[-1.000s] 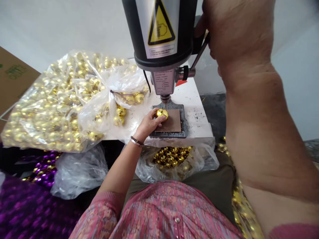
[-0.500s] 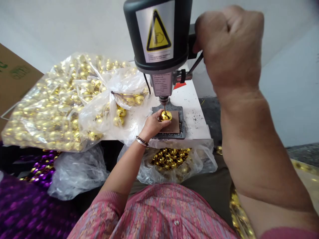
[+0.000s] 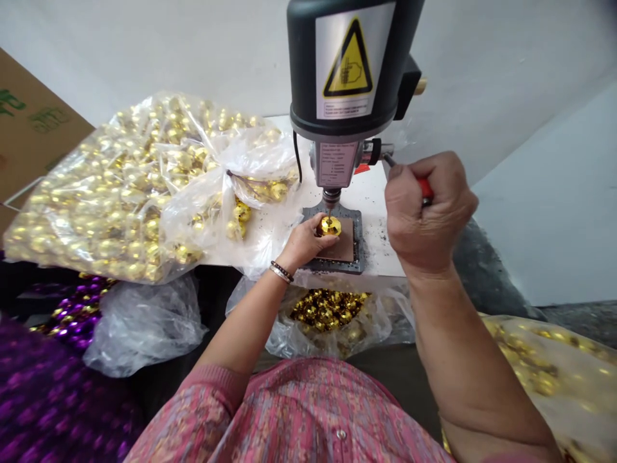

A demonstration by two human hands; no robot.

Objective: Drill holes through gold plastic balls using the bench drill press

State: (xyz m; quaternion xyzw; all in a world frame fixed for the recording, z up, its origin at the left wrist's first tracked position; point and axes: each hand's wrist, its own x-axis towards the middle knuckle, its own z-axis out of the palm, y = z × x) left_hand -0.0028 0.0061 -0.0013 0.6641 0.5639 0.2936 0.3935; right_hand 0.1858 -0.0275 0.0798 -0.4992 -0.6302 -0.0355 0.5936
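Note:
My left hand (image 3: 308, 240) pinches a shiny gold faceted ball (image 3: 331, 226) between thumb and fingers. The ball rests on a brown square pad (image 3: 341, 247) on the grey base (image 3: 357, 241) of a small drill press (image 3: 301, 96). Right at the ball's top is the thin drill bit (image 3: 330, 210); how deep it reaches I cannot tell. My right hand (image 3: 429, 209) is closed around the red-ended feed lever (image 3: 425, 188) at the right of the press. A yellow warning label faces me on the black motor housing.
A large clear bag of gold balls (image 3: 110, 186) fills the table's left side. Below the front edge hangs an open plastic bag of gold balls (image 3: 330, 310). Purple balls (image 3: 80, 321) lie at left, another bag of gold balls (image 3: 535, 366) at right. Dark shavings dot the white table (image 3: 378, 225).
My right hand has swung down and toward me with the lever. The bit now meets the ball's top. My left hand keeps its hold. The view has shifted a little.

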